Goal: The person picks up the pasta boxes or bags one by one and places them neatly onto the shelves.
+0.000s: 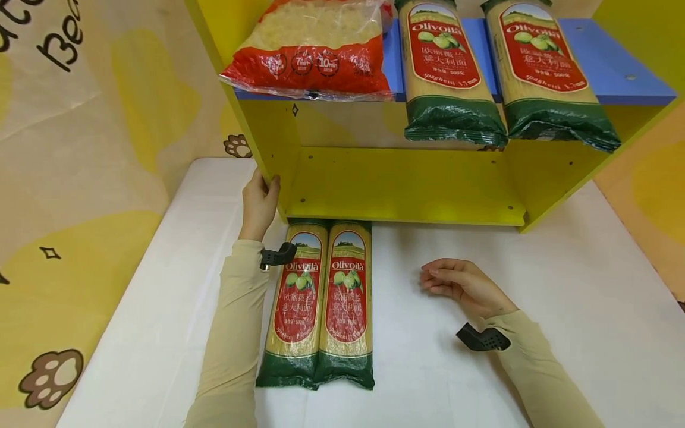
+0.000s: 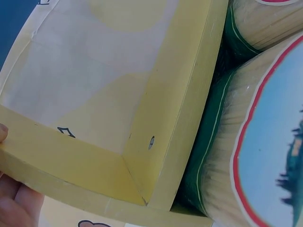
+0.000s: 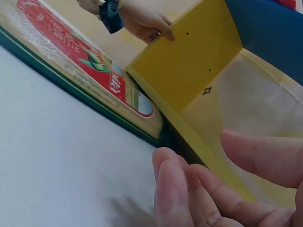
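Observation:
My left hand (image 1: pixel 259 205) grips the front edge of the yellow shelf unit's left side panel (image 1: pixel 278 160), thumb inside and fingers outside. The right wrist view also shows this hold. Beside the left wrist, two spaghetti packs (image 1: pixel 297 297) (image 1: pixel 346 297) lie side by side on the white table, top ends at the shelf's bottom board (image 1: pixel 407 190). My right hand (image 1: pixel 462 285) is to the right of the packs, in front of the shelf, its fingers loosely bent and nothing between thumb and fingertips. A spaghetti pack (image 2: pixel 265 142) fills the right of the left wrist view.
On the blue upper shelf board (image 1: pixel 615 65) lie a red-and-clear pasta bag (image 1: pixel 321 53) and two more spaghetti packs (image 1: pixel 444 59) (image 1: pixel 546 65), their green ends jutting over its front edge. A patterned wall (image 1: pixel 107 119) stands behind the white table (image 1: pixel 407 368).

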The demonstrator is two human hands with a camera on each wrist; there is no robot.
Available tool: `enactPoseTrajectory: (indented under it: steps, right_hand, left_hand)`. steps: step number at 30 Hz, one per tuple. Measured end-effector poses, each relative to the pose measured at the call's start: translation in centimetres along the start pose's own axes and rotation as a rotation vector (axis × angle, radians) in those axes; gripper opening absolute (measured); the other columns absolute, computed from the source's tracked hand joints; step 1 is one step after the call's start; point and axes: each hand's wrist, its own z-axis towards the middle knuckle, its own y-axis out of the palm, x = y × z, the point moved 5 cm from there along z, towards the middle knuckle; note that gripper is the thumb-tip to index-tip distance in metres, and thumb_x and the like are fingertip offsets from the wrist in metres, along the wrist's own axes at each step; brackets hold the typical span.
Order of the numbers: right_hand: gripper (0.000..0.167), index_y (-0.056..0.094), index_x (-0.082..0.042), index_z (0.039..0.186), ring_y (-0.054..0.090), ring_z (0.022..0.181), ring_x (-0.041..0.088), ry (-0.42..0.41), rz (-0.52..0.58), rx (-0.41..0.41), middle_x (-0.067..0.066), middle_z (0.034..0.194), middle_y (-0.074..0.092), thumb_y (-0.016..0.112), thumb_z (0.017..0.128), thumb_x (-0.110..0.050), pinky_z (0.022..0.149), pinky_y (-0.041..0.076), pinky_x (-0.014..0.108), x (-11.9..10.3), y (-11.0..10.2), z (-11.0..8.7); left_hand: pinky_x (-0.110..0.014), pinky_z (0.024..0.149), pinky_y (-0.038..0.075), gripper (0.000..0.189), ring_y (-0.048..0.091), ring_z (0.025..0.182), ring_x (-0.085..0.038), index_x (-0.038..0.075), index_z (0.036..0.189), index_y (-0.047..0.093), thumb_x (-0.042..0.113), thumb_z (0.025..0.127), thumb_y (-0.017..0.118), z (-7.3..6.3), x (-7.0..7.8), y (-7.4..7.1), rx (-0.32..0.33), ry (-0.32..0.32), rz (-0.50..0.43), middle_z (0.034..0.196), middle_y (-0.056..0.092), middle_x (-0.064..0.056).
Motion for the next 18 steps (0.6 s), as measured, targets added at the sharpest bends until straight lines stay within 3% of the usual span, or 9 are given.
enactPoseTrajectory:
  steps: [4, 18]
  right_hand:
    - [0.017, 0.062, 0.005, 0.107, 0.067, 0.093, 0.024, 0.009, -0.010, -0.006, 0.014, 0.100, 0.068, 0.050, 0.095, 0.000, 0.082, 0.051, 0.030, 0.4, 0.3, 0.3]
    - [0.031, 0.050, 0.018, 0.115, 0.067, 0.093, 0.024, 0.072, -0.089, 0.022, 0.014, 0.100, 0.067, 0.055, 0.094, -0.005, 0.083, 0.051, 0.033, 1.7, 1.8, 1.5]
  left_hand:
    - [-0.017, 0.063, 0.041, 0.026, 0.062, 0.085, -0.040, -0.006, 0.119, 0.053, 0.008, 0.098, 0.048, 0.0, 0.0, -0.1, 0.003, 0.005, 0.007, 0.100, 0.062, -0.030]
    - [-0.016, 0.064, 0.041, 0.028, 0.062, 0.088, -0.040, -0.006, 0.121, 0.052, 0.008, 0.098, 0.048, 0.0, 0.0, 0.0, 0.005, 0.000, -0.003, 0.102, 0.061, -0.030]
